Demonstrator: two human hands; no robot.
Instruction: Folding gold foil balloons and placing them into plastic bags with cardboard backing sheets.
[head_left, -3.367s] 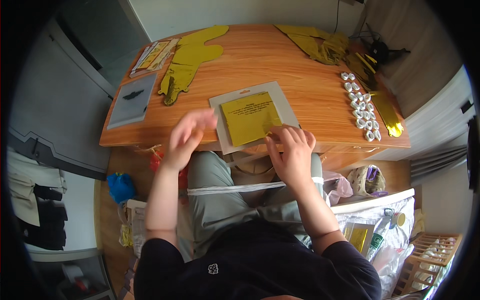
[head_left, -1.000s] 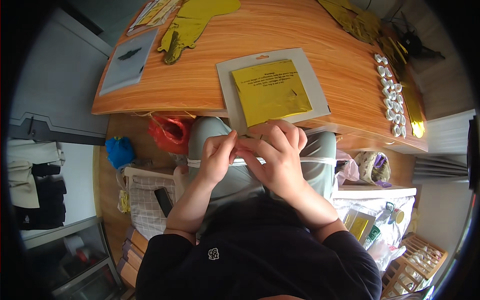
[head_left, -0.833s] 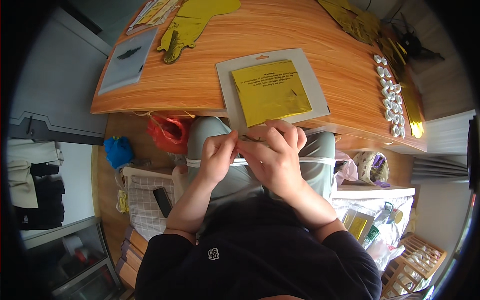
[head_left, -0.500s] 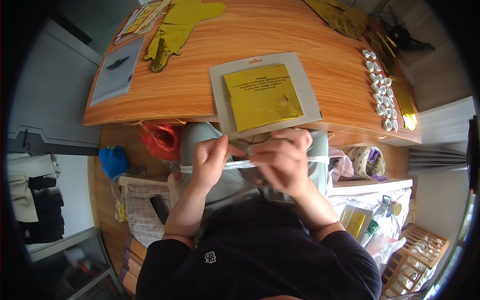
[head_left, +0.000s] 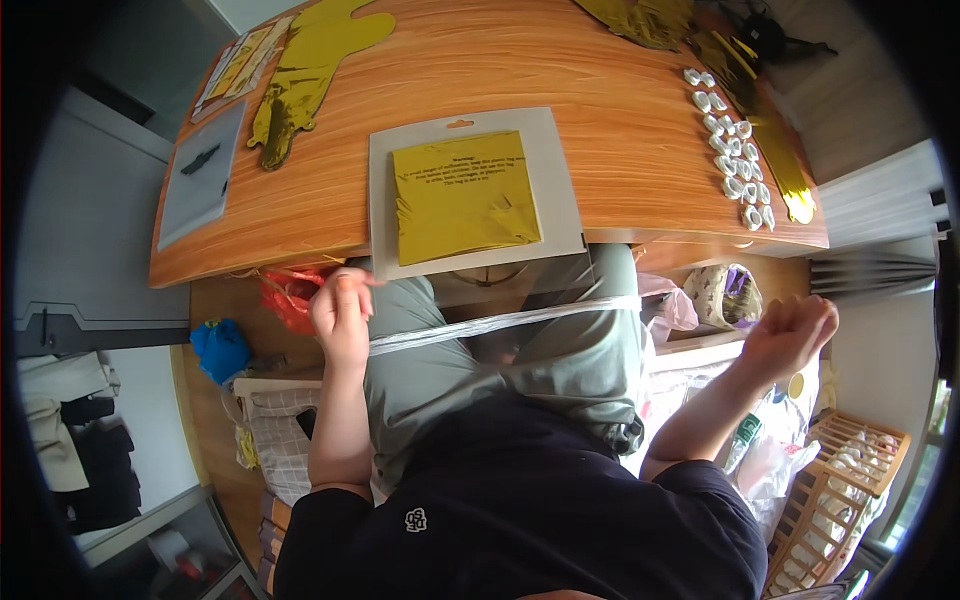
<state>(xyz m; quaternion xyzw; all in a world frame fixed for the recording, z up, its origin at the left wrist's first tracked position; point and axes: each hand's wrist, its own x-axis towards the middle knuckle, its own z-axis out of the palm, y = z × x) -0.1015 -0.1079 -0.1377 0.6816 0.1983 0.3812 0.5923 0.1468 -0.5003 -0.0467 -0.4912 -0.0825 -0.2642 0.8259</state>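
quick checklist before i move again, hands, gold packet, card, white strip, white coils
1. Gold packet lying on the grey card: ok.
2. Grey card fully on the table: not ok, its near edge juts past the front edge.
3. Hands off the packet: ok, left hand is left of the card and right hand is far out to the right.
4. Something in either grip: cannot tell, fingers are curled on both.
5. White strip across both thighs: ok.
6. White coils grouped on the table's right side: ok.
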